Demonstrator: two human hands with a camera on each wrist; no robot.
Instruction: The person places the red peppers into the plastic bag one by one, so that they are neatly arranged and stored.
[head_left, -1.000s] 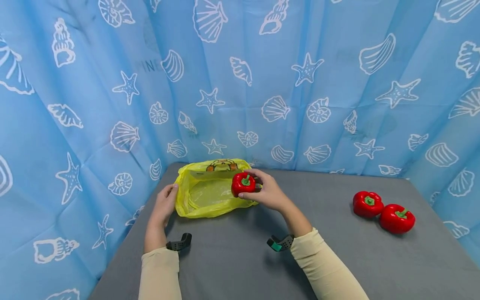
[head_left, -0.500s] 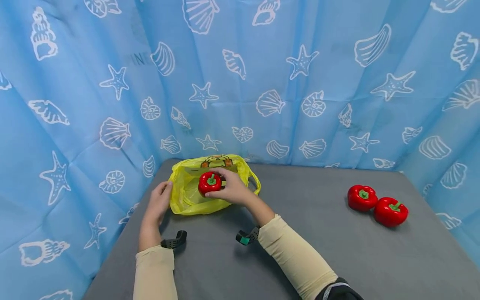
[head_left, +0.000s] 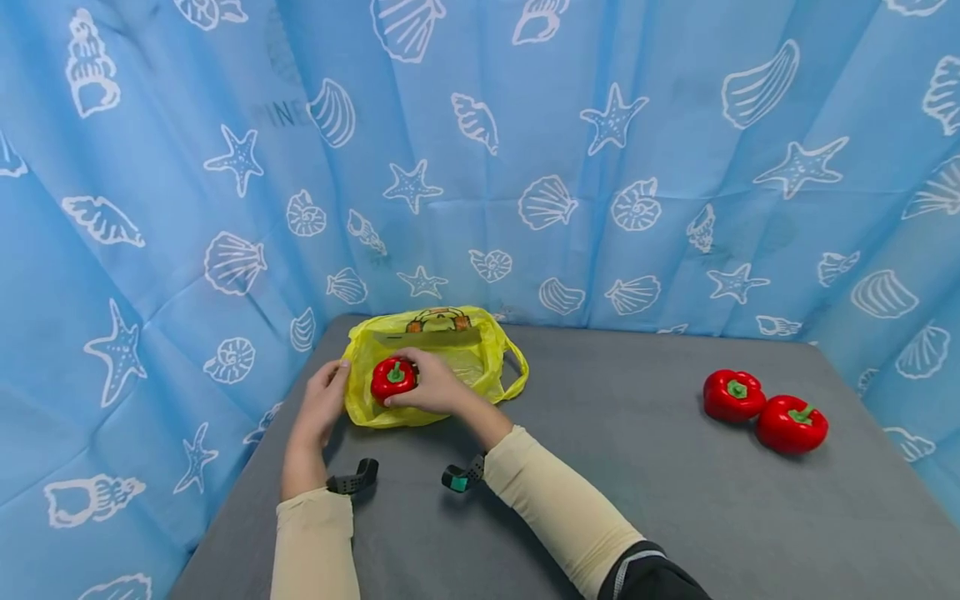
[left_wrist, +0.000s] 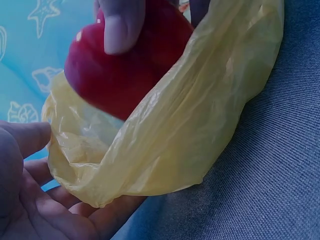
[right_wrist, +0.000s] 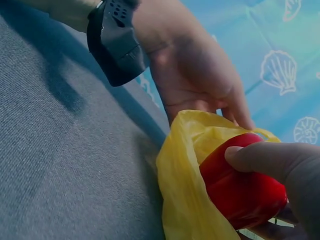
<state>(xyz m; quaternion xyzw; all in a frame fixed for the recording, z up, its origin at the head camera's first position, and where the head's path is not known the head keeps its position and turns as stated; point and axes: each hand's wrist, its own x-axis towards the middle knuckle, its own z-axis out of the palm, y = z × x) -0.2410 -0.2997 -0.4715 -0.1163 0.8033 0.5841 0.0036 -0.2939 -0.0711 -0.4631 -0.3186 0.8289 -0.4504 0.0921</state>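
My right hand (head_left: 431, 383) grips a red bell pepper (head_left: 392, 379) with a green stem, low in the mouth of a yellow plastic bag (head_left: 495, 354). In the right wrist view, the thumb lies across the bell pepper (right_wrist: 240, 195). My left hand (head_left: 321, 404) holds the bag's left rim. The left wrist view has the left thumb at the edge of the yellow bag (left_wrist: 170, 135), with the other fingers behind the plastic. Whether the pepper touches the bag's bottom is hidden.
Two more red bell peppers, a left one (head_left: 733, 395) and a right one (head_left: 792, 425), sit side by side on the grey table (head_left: 600, 467). A blue curtain (head_left: 510, 233) with white shells and starfish hangs behind. The bag's handle loop (head_left: 519, 379) sticks out to the right.
My right hand has carried the bell pepper leftward from the bag's right side, over the opening and down near the left rim. The left hand has stayed at the rim.
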